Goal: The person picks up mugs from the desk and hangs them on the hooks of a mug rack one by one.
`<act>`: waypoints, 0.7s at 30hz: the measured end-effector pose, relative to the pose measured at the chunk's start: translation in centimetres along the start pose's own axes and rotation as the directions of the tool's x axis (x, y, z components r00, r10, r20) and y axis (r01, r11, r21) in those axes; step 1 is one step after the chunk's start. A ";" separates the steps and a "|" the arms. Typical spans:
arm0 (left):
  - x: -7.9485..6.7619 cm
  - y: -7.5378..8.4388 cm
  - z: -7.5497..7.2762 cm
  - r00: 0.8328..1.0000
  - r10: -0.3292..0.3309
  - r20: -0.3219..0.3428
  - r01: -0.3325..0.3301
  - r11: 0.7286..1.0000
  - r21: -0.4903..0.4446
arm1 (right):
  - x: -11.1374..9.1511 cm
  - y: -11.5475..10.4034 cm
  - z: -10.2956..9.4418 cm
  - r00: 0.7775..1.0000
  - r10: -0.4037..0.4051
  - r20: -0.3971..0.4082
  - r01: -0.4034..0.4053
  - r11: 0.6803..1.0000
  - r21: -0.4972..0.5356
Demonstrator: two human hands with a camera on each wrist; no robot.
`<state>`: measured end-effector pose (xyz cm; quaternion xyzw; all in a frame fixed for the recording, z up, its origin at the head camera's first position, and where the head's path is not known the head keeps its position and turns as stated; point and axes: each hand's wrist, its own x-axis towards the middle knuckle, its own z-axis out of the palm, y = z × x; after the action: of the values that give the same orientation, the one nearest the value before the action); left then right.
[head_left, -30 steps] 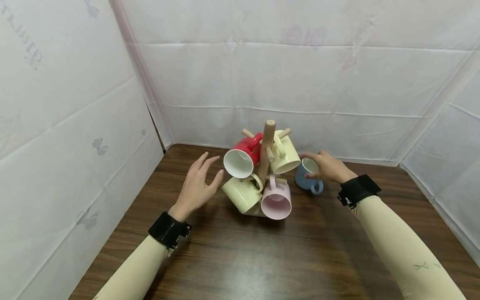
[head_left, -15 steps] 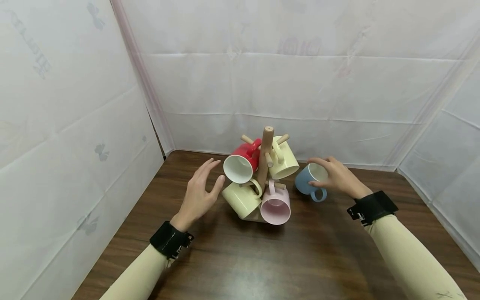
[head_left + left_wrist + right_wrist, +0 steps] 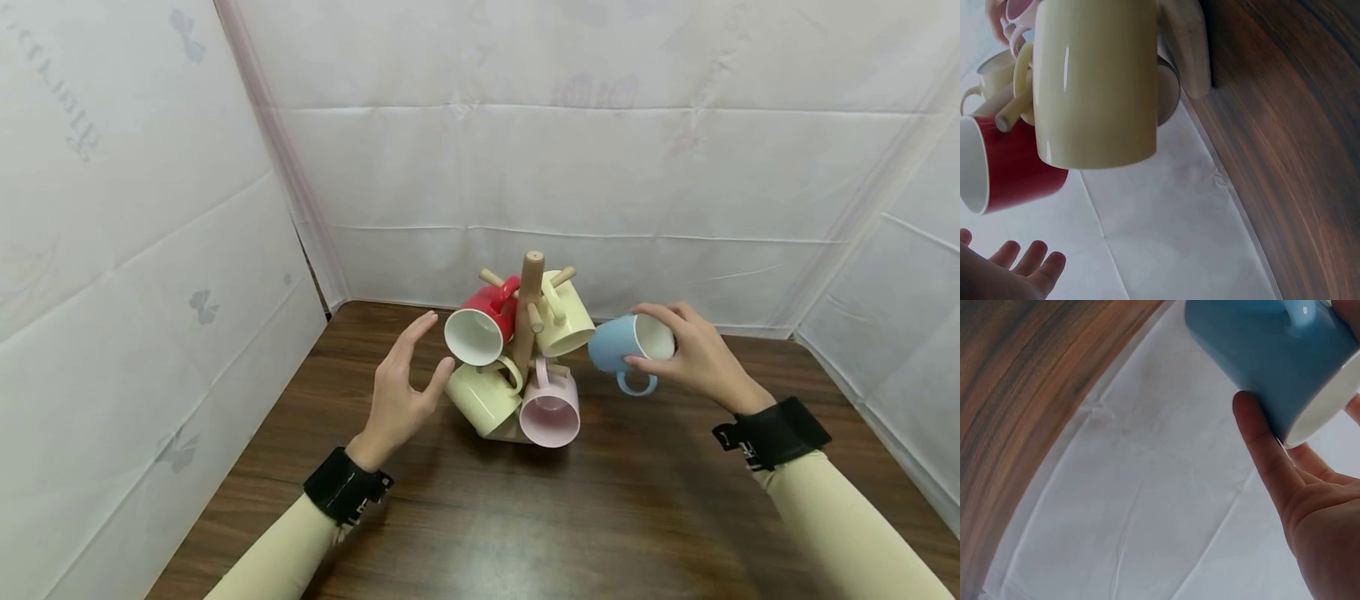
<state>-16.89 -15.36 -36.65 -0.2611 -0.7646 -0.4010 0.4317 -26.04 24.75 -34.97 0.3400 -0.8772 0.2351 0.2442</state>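
Observation:
In the head view my right hand grips a blue mug near its rim, thumb on one side and fingers on the other. The mug is tilted, its white mouth toward the palm and its handle hanging down; the right wrist view shows it off the table. My left hand hovers beside the wooden mug tree, thumb and fingers spread, holding nothing. Nearest to it are a red mug and a lower cream mug. An upper cream mug and a pink mug hang on the right side.
The mug tree stands on a dark wood table. One peg pointing forward carries no mug. White sheeting walls the back and both sides of the table.
My right hand has taken hold of the blue mug, lifted it and tipped it, mouth turning right. The left hand has stayed nearly in place beside the mug tree.

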 end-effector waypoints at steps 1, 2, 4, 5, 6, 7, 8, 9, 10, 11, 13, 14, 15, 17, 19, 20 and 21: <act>0.2 0.5 -0.1 1.000 0.005 -0.005 -0.005 1.000 -0.006 | 0.0 -0.1 -0.2 1.000 -0.008 -0.014 0.008 1.000 0.002; 0.3 1.0 -0.2 1.000 0.008 -0.009 -0.008 1.000 -0.012 | -0.1 -0.3 -0.4 1.000 -0.013 -0.028 0.013 1.000 -0.001; 0.5 1.6 -0.2 1.000 0.010 -0.010 -0.011 1.000 -0.028 | -0.3 -0.6 -0.9 0.998 -0.022 -0.059 0.021 1.000 -0.007; 0.6 1.8 -0.2 1.000 0.012 -0.010 -0.012 0.999 -0.037 | -0.4 -0.8 -1.1 0.997 -0.028 -0.075 0.027 1.000 -0.012; 0.6 2.0 -0.2 1.000 0.014 -0.011 -0.014 0.999 -0.041 | -0.4 -1.0 -1.4 0.995 -0.034 -0.091 0.033 0.999 -0.018; 0.7 2.1 -0.2 1.000 0.014 -0.012 -0.015 0.999 -0.044 | -0.4 -1.1 -1.6 0.993 -0.044 -0.108 0.042 0.999 -0.024; 0.7 2.2 -0.2 1.000 0.015 -0.015 -0.016 0.999 -0.047 | -0.4 -1.3 -1.8 0.991 -0.053 -0.124 0.050 0.998 -0.032; 0.7 2.3 -0.2 1.000 0.017 -0.018 -0.018 0.999 -0.052 | -0.4 -1.5 -2.1 0.988 -0.059 -0.140 0.054 0.998 -0.037; 0.7 2.3 -0.2 1.000 0.019 -0.023 -0.020 0.998 -0.053 | -0.4 -1.6 -2.3 0.986 -0.063 -0.153 0.057 0.998 -0.040; 0.7 2.4 -0.2 0.999 0.023 -0.026 -0.025 0.998 -0.056 | -0.4 -1.8 -2.6 0.984 -0.064 -0.166 0.058 0.998 -0.039; 0.7 2.5 -0.2 0.999 0.033 -0.034 -0.035 0.998 -0.059 | -0.4 -2.0 -3.1 0.979 -0.058 -0.193 0.052 0.998 -0.034; 0.7 2.6 -0.2 0.999 0.040 -0.037 -0.042 0.997 -0.059 | -0.5 -2.2 -3.4 0.977 -0.051 -0.205 0.046 0.999 -0.030; 0.7 2.7 -0.2 0.998 0.049 -0.037 -0.051 0.997 -0.060 | -0.5 -2.4 -3.7 0.975 -0.041 -0.217 0.038 0.999 -0.020; 0.8 2.9 -0.2 0.997 0.070 -0.036 -0.072 0.996 -0.059 | -0.7 -3.0 -4.3 0.968 -0.030 -0.248 0.029 1.000 -0.008; 0.9 3.1 -0.2 0.996 0.084 -0.043 -0.087 0.995 -0.057 | -0.9 -3.9 -5.0 0.962 -0.026 -0.272 0.028 1.000 0.002; 1.0 3.2 -0.2 0.995 0.089 -0.048 -0.092 0.994 -0.055 | -0.9 -4.6 -5.4 0.959 -0.028 -0.283 0.032 0.999 0.010; 1.1 3.3 -0.2 0.994 0.092 -0.054 -0.095 0.994 -0.056 | -0.9 -5.3 -5.8 0.956 -0.033 -0.292 0.040 0.999 0.017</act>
<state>-14.84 -13.67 -34.33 -0.2988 -0.7283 -0.4089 0.4616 -20.14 25.09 -29.79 0.3204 -0.8224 0.2879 0.3715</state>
